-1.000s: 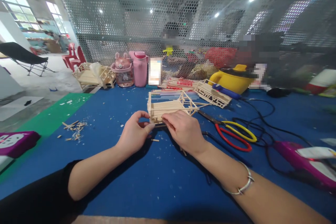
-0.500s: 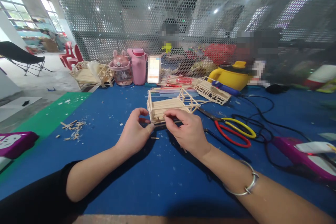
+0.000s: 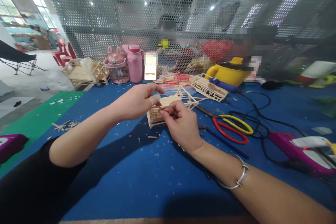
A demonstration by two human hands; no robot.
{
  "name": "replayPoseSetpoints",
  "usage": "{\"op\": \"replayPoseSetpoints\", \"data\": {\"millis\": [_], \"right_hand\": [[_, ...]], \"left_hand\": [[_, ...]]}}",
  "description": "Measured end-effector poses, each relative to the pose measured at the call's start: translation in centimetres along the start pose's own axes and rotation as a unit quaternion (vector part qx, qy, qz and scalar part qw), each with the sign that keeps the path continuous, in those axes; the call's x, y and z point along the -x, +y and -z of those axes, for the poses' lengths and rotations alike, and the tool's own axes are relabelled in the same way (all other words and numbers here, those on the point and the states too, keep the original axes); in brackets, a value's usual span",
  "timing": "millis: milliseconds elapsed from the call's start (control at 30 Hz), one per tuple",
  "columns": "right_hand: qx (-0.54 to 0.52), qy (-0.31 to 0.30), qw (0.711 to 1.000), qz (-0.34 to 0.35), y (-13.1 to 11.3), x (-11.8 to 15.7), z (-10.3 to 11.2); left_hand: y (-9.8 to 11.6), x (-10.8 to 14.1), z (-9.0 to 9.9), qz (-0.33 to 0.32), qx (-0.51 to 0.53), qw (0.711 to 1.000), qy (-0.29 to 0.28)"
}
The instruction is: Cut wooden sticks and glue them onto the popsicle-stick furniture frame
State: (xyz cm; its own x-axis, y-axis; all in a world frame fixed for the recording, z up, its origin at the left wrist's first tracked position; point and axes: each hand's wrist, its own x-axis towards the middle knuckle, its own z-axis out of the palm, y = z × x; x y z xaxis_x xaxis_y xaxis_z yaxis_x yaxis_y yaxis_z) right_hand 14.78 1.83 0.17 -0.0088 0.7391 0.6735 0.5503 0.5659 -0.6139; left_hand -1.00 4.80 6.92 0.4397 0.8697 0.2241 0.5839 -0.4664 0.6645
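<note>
A small house-like model (image 3: 168, 102) of thin pale wooden sticks rests on the blue table, partly hidden by both hands. Over its left end reaches my left hand (image 3: 140, 102), its fingers apart and curving above the top edge. My right hand (image 3: 182, 124) is at the model's front side, thumb and forefinger pinched close to the upper front edge. What lies between those fingertips is too small to make out. One short stick piece (image 3: 152, 137) lies on the table just in front of the model.
To the right lie scissors (image 3: 232, 127) with red and yellow handles, a dark blue tool (image 3: 225, 142), cables and a purple glue-gun-like device (image 3: 291, 150). Behind stand a second stick model (image 3: 208, 87), a yellow pot (image 3: 228, 73), a phone (image 3: 150, 68) and a pink bottle (image 3: 135, 64).
My left hand has risen from the model's lower left corner to above its left end. The right hand stays pinched at the front. The model's front side now shows more.
</note>
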Motion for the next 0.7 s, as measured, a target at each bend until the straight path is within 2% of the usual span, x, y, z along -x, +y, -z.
{"op": "replayPoseSetpoints", "data": {"millis": [267, 400, 533, 700], "right_hand": [[-0.057, 0.027, 0.998, -0.022, 0.7, 0.3, -0.2], [-0.066, 0.035, 0.997, -0.020, 0.7, 0.3, -0.1], [-0.020, 0.035, 0.999, -0.001, 0.6, 0.2, 0.1], [-0.013, 0.039, 0.999, 0.004, 0.6, 0.2, 0.1]], "left_hand": [[1.3, -0.7, 1.3, -0.008, -0.037, 0.997, -0.074], [1.9, -1.1, 1.4, -0.010, -0.052, 0.993, -0.102], [1.9, -0.8, 0.8, -0.008, -0.042, 0.995, -0.093], [2.0, -0.5, 0.0, -0.029, -0.074, 0.996, -0.046]]}}
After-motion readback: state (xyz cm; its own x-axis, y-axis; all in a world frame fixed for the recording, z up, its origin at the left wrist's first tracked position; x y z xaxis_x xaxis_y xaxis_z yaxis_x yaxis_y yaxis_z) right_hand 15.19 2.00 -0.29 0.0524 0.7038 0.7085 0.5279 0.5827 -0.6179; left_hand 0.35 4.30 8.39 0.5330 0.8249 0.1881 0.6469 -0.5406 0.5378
